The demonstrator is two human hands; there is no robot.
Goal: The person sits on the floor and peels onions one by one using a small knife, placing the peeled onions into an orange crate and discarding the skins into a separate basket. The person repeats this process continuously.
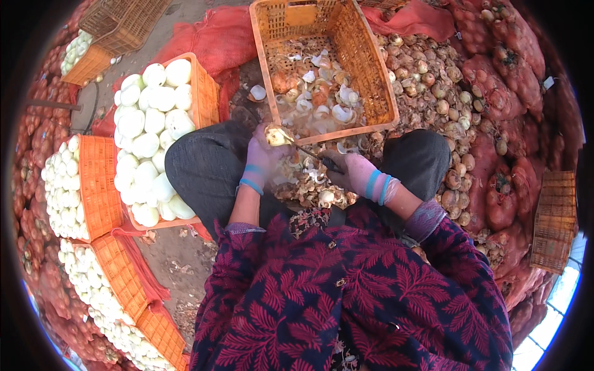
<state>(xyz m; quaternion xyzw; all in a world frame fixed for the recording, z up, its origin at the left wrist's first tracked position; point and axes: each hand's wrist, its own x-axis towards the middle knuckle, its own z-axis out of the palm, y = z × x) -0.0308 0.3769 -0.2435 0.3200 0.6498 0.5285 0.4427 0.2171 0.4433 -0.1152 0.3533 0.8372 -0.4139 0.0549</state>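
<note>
Orange crates (99,179) of peeled white onions sit at nine o'clock. Before the knees, the gloved left hand (263,159) cups a half-peeled onion (276,135), likely firm, light and slippery, while the right hand (351,173) closes around a knife (309,153) at its skin.

Onion (276,135): pale, partly peeled, loose tan skin clinging; gripped in the fingers of the left hand (263,157), raised just above it. Knife (312,154): slim dark blade, held in the right hand (352,173), tip reaching left to touch the onion.
</note>
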